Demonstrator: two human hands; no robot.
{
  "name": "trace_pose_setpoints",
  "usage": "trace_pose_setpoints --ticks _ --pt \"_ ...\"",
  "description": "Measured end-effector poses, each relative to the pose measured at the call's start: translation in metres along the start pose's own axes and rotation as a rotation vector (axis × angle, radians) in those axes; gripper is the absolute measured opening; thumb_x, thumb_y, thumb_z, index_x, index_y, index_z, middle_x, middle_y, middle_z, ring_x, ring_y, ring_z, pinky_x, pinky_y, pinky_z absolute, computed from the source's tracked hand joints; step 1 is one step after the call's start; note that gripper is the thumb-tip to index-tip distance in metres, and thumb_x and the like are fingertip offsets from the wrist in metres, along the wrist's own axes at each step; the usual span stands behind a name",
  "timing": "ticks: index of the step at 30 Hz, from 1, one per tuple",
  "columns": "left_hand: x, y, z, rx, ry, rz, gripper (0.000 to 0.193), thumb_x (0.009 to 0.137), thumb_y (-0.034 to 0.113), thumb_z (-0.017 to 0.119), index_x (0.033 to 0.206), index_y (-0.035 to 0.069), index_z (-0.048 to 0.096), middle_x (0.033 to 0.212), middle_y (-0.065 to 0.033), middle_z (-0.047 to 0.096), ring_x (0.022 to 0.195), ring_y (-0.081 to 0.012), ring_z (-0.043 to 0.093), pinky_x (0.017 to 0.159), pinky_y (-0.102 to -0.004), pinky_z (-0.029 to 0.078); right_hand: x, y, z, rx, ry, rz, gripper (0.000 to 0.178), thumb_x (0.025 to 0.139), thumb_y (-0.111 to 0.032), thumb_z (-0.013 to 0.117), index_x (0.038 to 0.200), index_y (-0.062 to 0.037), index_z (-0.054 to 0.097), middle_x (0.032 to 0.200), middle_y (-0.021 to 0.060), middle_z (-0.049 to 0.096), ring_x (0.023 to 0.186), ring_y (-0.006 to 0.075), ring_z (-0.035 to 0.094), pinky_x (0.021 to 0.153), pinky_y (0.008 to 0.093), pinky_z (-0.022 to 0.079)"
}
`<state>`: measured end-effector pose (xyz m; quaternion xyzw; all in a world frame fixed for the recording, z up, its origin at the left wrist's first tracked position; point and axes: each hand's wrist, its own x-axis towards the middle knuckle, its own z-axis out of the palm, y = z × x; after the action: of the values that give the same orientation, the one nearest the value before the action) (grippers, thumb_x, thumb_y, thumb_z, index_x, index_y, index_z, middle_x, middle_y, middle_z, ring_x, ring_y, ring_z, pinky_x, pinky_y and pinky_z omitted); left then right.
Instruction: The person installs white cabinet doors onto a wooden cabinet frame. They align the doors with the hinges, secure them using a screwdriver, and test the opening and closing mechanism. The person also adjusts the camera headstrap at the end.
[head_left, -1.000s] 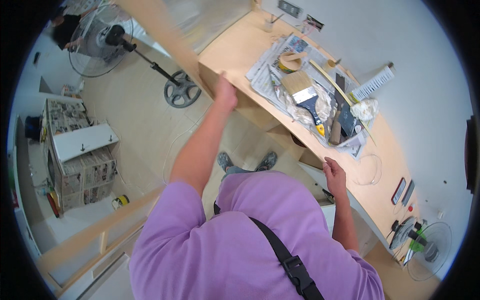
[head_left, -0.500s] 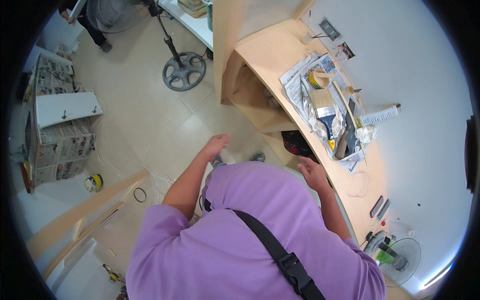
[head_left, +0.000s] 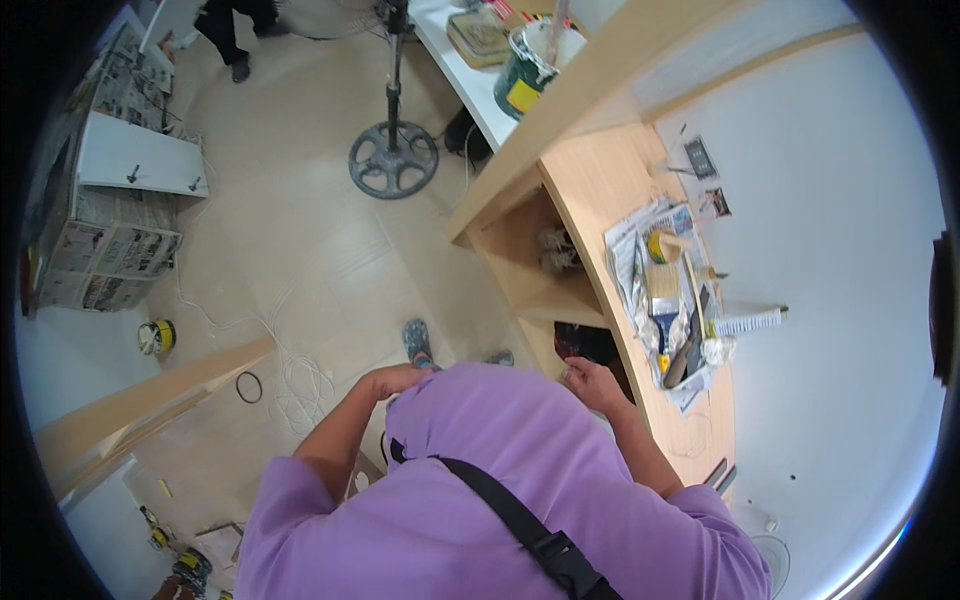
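Note:
My left hand (head_left: 396, 380) is low at the front of my purple shirt, its fingers loosely stretched and partly covered by the cloth. It seems to hold nothing. On the other side of the shirt, my right hand (head_left: 592, 384) hangs beside the opening of a wooden counter (head_left: 590, 200), fingers loosely bent with nothing visible in them. Just beyond it, a dark and red bundle (head_left: 572, 340) shows in the lower compartment. Newspaper (head_left: 625, 245) on the countertop carries a wide paintbrush (head_left: 663, 300), a roll of tape (head_left: 660, 244) and a white tube (head_left: 748, 322).
A pedestal fan's round base (head_left: 393, 160) stands ahead on the tiles. A green paint bucket (head_left: 520, 75) sits on a white shelf. Left are a newspaper-covered box (head_left: 125, 235), a wooden frame (head_left: 150, 395) and loose cable (head_left: 300, 385). Another person's legs (head_left: 230, 30) show far left.
My view has shifted, bringing the paint bucket and more of my shoes into sight. Both hands have drawn in closer to my shirt. The newspaper and tools on the counter look unchanged.

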<state>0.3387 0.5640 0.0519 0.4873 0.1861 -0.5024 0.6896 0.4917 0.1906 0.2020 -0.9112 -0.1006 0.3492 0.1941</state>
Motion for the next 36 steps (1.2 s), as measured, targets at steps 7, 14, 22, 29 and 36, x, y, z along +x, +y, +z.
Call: trace_pose_setpoints --ticks 7,14,22,29,36 --pt "-0.074 0.071 -0.005 0.279 0.152 0.064 0.054 0.093 0.045 0.055 0.123 0.001 0.061 0.111 -0.0140 0.066 0.090 -0.0217 0.065 0.080 -0.0313 0.053 0.031 -0.020 0.004 -0.027 -0.003 -0.077 0.045 0.088 -0.033 0.061 0.120 -0.0021 0.061 0.098 0.0191 0.070 0.095 0.0346 0.067 0.085 0.0404 0.051" --pt "-0.089 0.093 -0.029 0.011 0.649 0.442 0.057 0.094 0.039 0.059 0.137 0.003 0.048 0.112 -0.0132 0.064 0.087 -0.0191 0.064 0.074 -0.0311 0.053 0.043 -0.020 0.001 -0.159 -0.001 -0.173 0.044 0.089 -0.034 0.062 0.117 0.0004 0.062 0.099 0.0229 0.068 0.094 0.0342 0.067 0.083 0.0394 0.052" --pt "-0.197 0.161 -0.058 0.169 1.271 0.814 0.053 0.093 0.034 0.062 0.132 -0.001 0.053 0.104 -0.0150 0.066 0.095 -0.0185 0.061 0.086 -0.0312 0.048 0.064 -0.001 0.004 -0.079 -0.053 -0.243 0.046 0.086 -0.036 0.063 0.120 -0.0047 0.063 0.102 0.0185 0.069 0.099 0.0353 0.065 0.088 0.0431 0.050" --pt "-0.323 0.202 -0.061 0.288 1.819 1.091 0.064 0.089 0.033 0.069 0.136 -0.005 0.045 0.120 -0.0182 0.061 0.106 -0.0208 0.059 0.092 -0.0329 0.046 0.081 0.032 0.014 -0.036 -0.038 -0.250 0.046 0.086 -0.037 0.061 0.120 -0.0058 0.063 0.104 0.0167 0.070 0.102 0.0346 0.065 0.090 0.0417 0.050" --pt "-0.458 0.208 -0.085 0.398 2.259 0.934 0.090 0.081 0.049 0.073 0.143 -0.004 0.035 0.138 -0.0237 0.045 0.119 -0.0314 0.052 0.100 -0.0391 0.042 0.059 0.064 0.038 0.061 0.011 -0.219 0.043 0.085 -0.034 0.064 0.116 -0.0043 0.065 0.099 0.0197 0.070 0.095 0.0343 0.067 0.085 0.0400 0.052"
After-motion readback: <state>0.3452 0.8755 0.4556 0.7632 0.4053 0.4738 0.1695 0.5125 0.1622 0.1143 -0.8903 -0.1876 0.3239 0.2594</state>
